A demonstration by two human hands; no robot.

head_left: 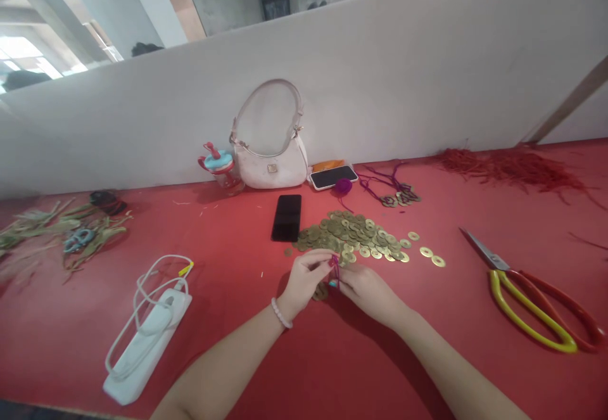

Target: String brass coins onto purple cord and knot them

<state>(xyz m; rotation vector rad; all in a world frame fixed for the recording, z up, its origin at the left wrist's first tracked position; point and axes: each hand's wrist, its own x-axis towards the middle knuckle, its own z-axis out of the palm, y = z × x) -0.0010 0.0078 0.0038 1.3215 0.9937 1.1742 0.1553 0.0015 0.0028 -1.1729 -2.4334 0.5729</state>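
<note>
In the middle of the red table, my left hand [306, 279] pinches a thin purple cord [335, 268] between thumb and fingers. A pale bead bracelet circles that wrist. My right hand [365, 288] is closed on the same cord from the other side, its fingertips partly hidden. A small turquoise spot shows between the hands. Several brass coins [321, 291] with holes hang or lie just under my left fingers; which of the two I cannot tell. Right beyond both hands spreads a heap of similar coins [349, 233].
Scissors [498, 268] with red and yellow handles lie at right. A black phone [287, 217], white handbag [272, 166], cup [223, 170], white-edged phone [333, 177] and purple yarn ball [343, 185] sit beyond. A power strip [147, 344] is at left, red fibres [513, 170] back right.
</note>
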